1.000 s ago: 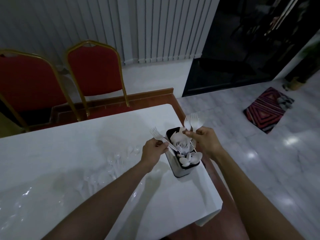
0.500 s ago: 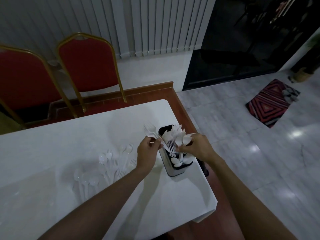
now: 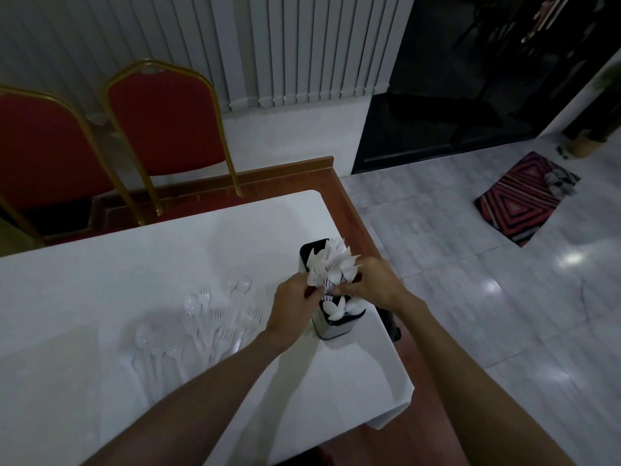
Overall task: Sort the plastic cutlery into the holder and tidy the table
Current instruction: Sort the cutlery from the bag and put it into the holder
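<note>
A dark rectangular cutlery holder (image 3: 337, 329) stands near the right end of the white table (image 3: 100, 280), packed with white plastic cutlery (image 3: 332, 260). My left hand (image 3: 294, 306) presses against the holder's left side, fingers closed on a white fork at the rim. My right hand (image 3: 373, 284) is over the holder's middle, fingers pinched on cutlery in it. A loose pile of clear plastic forks and spoons (image 3: 208, 322) lies on the table left of my left hand.
Two red chairs with gold frames (image 3: 161, 122) stand behind the table. The table's right edge and front corner (image 3: 389, 422) drop to a wooden border and tiled floor. A patterned mat (image 3: 524, 196) lies on the floor at the right.
Both hands have come down onto the holder. The forks my right hand held high a second ago are now low among the cutlery. My left hand's fork moved from beside the holder to its rim.
</note>
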Tool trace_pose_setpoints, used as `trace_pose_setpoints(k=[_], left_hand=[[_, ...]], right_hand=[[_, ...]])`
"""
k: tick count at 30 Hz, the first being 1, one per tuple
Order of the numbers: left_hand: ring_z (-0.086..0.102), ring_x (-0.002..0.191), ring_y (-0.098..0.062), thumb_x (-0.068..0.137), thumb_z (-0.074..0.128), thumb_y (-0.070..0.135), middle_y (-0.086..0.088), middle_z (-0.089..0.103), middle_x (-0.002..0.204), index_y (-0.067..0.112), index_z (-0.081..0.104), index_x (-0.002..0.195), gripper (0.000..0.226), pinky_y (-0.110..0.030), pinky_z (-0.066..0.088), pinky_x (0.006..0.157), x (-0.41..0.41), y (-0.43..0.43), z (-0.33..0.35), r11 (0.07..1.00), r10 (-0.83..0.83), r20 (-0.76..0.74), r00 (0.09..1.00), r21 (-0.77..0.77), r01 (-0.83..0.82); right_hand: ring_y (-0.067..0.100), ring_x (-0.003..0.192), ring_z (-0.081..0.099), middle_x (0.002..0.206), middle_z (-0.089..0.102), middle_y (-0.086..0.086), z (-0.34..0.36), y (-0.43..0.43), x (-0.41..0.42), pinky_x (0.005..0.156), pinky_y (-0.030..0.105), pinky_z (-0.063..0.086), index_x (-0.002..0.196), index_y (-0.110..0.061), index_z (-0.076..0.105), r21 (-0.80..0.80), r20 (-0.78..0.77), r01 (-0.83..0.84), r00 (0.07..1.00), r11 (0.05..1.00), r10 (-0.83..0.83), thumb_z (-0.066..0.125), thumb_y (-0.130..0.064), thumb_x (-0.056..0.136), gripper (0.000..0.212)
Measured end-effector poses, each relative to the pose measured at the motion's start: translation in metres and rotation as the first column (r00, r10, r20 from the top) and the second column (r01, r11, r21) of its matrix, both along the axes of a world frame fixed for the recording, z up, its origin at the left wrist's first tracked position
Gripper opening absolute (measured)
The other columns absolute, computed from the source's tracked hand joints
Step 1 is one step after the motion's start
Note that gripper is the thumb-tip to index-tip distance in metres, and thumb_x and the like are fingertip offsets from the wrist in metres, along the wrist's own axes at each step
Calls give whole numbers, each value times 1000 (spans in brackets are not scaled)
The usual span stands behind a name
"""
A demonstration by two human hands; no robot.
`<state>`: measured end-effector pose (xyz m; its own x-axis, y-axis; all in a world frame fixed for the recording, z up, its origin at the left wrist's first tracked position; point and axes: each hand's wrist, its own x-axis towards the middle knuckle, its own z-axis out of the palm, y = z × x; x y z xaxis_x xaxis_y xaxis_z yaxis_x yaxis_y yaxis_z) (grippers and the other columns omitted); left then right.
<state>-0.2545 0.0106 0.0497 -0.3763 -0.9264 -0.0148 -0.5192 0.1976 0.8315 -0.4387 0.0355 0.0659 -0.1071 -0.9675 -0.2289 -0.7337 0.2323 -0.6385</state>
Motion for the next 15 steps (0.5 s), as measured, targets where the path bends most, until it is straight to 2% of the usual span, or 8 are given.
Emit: trace_pose_setpoints(k=[3,5,9,12,15], left_hand=[[60,73,-17,90,61,17,-3,64,76,11,65,83,10,-15,33,57,-7,3,3,994,-95,60,994,-47,98],[62,82,-20,91,59,12,-10,67,89,4,67,95,12,-12,32,64,-9,3,0,992,-103,86,991,-64,109],[60,85,-20,91,59,10,-9,65,92,4,65,95,10,-13,33,66,-5,9,-8,996,-54,95,994,-71,61],[54,83,-11,90,61,14,-6,64,94,6,66,98,13,-10,33,70,-3,13,-9,995,-29,70,997,-92,36],[51,84,-9,91,59,16,-7,63,95,6,66,102,16,-11,32,70,-2,12,-8,994,-31,84,996,-101,40]], right_hand=[[8,82,68,87,73,-9,8,5,-2,76,35,57,88,-27,69,-26,37,-23,999,999,24,84,-42,66,32],[3,86,69,92,74,-9,11,10,-5,78,30,58,99,-26,66,-27,81,21,997,999,-19,85,-39,66,40],[-2,90,66,94,72,-12,15,23,-2,79,19,55,112,-28,61,-99,155,62,987,993,-46,87,-35,67,52],[-4,86,66,91,71,-12,17,29,6,71,8,51,111,-27,62,-164,250,155,962,974,-111,80,-36,76,40],[1,84,66,91,70,-11,14,28,12,69,12,52,105,-22,65,-276,242,208,960,938,-142,68,-35,88,22]])
